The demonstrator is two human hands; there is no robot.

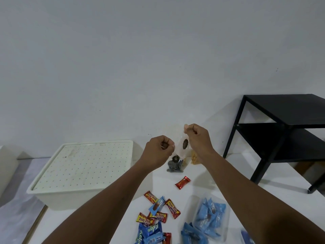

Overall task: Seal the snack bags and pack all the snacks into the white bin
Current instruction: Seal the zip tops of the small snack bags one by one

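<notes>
Nearest the lens: two bare forearms, reaching up and forward from the bottom edge.

White desk [202, 173]: carries everything listed below.

White bin [58, 194]: far left of desk, closed by a perforated lid [84, 164]; no snacks seen inside.

Black side table [284, 120]: right rear, with one lower shelf.

Clear bag of blue-wrapped snacks [209, 217]: lying flat at lower right, well apart from the bin; mouth not readable as sealed or unsealed.

Loose wrapped snacks [158, 213]: red, yellow and blue wrappers scattered at lower centre, some overlapping.

Clear snack bag [182, 147]: raised above the desk between both hands, a dark piece visible inside.

Left hand [158, 152]: fingers curled tight, pinching the bag's left edge.

Right hand [197, 138]: fingers pinched on the bag's upper right edge, slightly higher than the left.

Dark-filled bag [175, 164]: upright on desk beneath the hands.

Yellowish snack bag [194, 158]: just beside it, partly hidden by the right wrist.

Single red bar [182, 182]: alone, mid-desk.
</notes>
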